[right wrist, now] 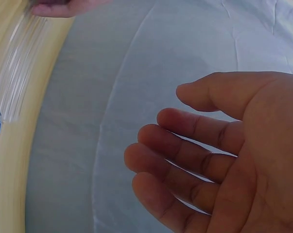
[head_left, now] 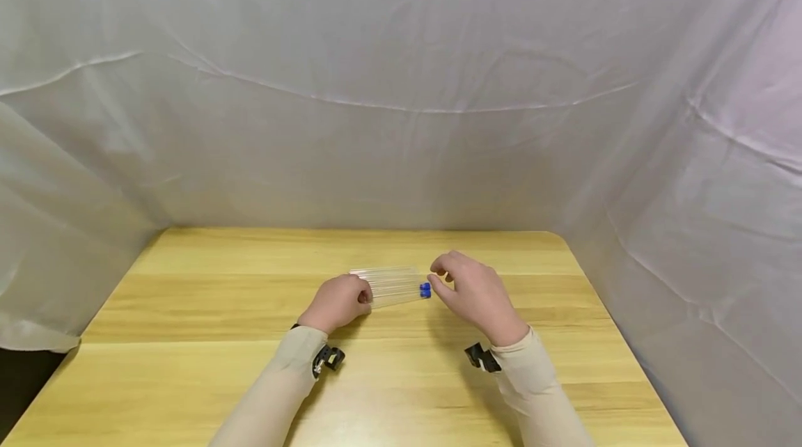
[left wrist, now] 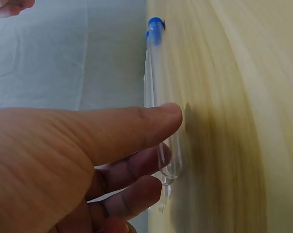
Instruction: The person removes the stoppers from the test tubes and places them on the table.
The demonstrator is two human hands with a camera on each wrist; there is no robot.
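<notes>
1. The left hand [head_left: 338, 302] sits near the middle of the table [head_left: 188, 363], its fingers curled round the rounded ends of a bundle of clear tubes [head_left: 393, 285] — the left wrist view shows thumb and fingers [left wrist: 136, 126] wrapped about them.
2. The right hand [head_left: 476, 294] is just to the right of the bundle, beside its capped end; its fingers are loosely spread and hold nothing. In the right wrist view the palm faces out with the fingers [right wrist: 185, 145] a little apart and gently bent.
3. The tubes lie roughly left to right, close over the tabletop, with small blue caps [head_left: 425, 289] at the right end. Whether the bundle rests on the wood or is lifted just off it cannot be told.
4. The blue caps sit between the two hands, very near the right fingertips — whether they touch is unclear.
5. Both forearms wear beige sleeves [head_left: 282, 384], each with a small black clip-like camera mount [head_left: 331, 358] at the wrist.
6. The table is light wood with a rounded far right corner. White cloth [head_left: 401, 85] hangs behind it and along both sides, creased and draped down to the table's edges.
7. Nothing stands between the hands and the tubes; the left hand itself hides the bundle's left end in the head view.
</notes>
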